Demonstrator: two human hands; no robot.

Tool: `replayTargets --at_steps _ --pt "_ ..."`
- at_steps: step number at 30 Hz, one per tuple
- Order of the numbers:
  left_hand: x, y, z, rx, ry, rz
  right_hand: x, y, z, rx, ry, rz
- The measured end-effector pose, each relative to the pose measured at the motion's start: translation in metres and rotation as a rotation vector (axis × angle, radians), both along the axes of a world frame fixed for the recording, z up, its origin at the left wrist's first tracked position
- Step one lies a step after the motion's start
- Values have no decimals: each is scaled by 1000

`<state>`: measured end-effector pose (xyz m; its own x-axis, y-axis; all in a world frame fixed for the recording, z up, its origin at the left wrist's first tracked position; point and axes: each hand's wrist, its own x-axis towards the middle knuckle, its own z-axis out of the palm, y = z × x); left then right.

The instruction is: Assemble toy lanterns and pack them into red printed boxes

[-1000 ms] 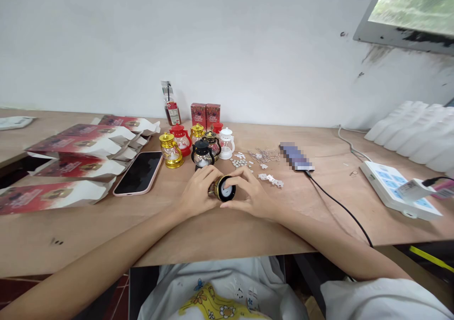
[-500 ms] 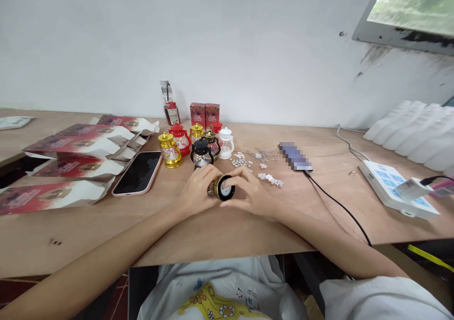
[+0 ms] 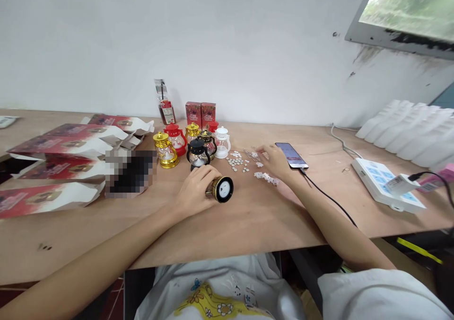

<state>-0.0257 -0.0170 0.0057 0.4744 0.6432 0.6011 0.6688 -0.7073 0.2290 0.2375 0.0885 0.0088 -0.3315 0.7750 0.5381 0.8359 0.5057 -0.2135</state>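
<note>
The left hand (image 3: 193,191) grips the lantern (image 3: 222,189) lying sideways, base facing the person; right of the lantern, the right hand (image 3: 275,161) rests loosely open over small parts (image 3: 238,161).

A small packing workshop: a plywood workbench (image 3: 248,225) carries toy plastic lanterns (image 3: 193,145), with flat red cartons (image 3: 60,156) at the frame's left.

Object under pixelated patch (image 3: 130,173) hidden; small parts (image 3: 241,161) unidentifiable.
</note>
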Motion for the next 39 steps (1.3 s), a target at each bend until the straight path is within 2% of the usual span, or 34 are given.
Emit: replayTargets --at_steps 5,9,14,18,29,32,34,39 --pt "1 0 0 2 29 -2 -16 -11 2 -89 -374 20" --pt "2 0 -1 4 36 -11 -20 -7 0 -94 -544 50" --pt "1 0 -2 8 44 -6 -19 -5 2 -57 -614 124" --pt "1 0 -2 17 51 -10 -20 -6 2 -6 -590 153" --pt "2 0 -2 7 68 -8 -21 -1 -3 -14 -568 189" --pt "2 0 -1 9 56 -10 -19 0 -4 2 -496 196" --pt "1 1 -1 -1 30 6 -18 -2 -4 22 -354 206" --pt "1 2 1 -54 -113 64 -30 -21 -7 143 310 254"
